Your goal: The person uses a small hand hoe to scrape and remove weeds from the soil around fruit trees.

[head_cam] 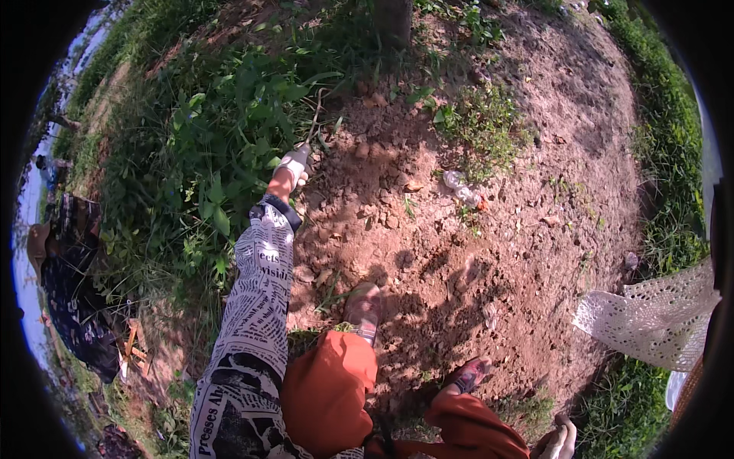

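My left hand (pixel 295 165), in a pale glove, is closed around the handle of a thin, curved sickle-like tool (pixel 317 115). The tool reaches away from me along the edge of leafy green weeds (pixel 229 132), beside bare reddish soil (pixel 401 201). Whether its tip touches the plants is hard to see in the shade. At the bottom right edge, my right hand (pixel 556 442) is partly cut off by the frame, pale and low beside my orange trouser leg (pixel 481 424); whether it holds anything cannot be told.
A tree trunk (pixel 393 23) stands at the top. Crumpled whitish litter (pixel 460 188) lies on the soil near a low weed patch (pixel 493 126). White openwork fabric (pixel 654 321) hangs at the right. Another person (pixel 74 304) in dark clothes bends at the far left.
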A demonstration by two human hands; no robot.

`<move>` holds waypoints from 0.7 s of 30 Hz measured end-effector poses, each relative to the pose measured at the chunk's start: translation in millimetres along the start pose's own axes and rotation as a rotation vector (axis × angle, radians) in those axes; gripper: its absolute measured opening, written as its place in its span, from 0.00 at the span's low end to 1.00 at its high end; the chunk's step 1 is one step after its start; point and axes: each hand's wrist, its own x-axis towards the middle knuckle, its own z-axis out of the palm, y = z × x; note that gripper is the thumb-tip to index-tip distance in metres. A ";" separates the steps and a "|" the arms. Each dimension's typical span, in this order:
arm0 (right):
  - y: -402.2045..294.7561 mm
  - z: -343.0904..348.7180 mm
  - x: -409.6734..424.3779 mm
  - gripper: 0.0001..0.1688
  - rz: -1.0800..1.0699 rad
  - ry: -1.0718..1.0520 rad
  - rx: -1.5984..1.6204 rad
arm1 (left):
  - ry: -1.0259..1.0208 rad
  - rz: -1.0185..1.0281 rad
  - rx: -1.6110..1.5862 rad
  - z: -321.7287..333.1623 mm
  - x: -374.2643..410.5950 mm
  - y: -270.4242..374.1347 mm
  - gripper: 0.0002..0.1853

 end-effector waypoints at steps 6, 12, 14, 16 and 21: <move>-0.8 0.8 -3.0 0.15 0.001 0.008 0.031 | 0.065 0.119 0.322 -9.4 14.0 -44.9 0.25; 2.7 -2.9 -8.1 0.16 -0.015 0.014 0.040 | 0.210 0.282 0.387 -16.9 -0.5 -84.5 0.24; 5.6 -4.9 -9.5 0.16 -0.022 0.010 0.038 | 0.271 0.675 0.653 -22.9 -12.5 -110.1 0.26; 7.9 -6.6 -11.1 0.16 -0.019 0.006 0.058 | 0.325 0.418 0.728 -35.0 -50.1 -157.3 0.26; 14.9 -9.6 -14.2 0.16 -0.019 -0.005 0.065 | 0.295 0.754 0.990 -71.6 -185.6 -272.0 0.15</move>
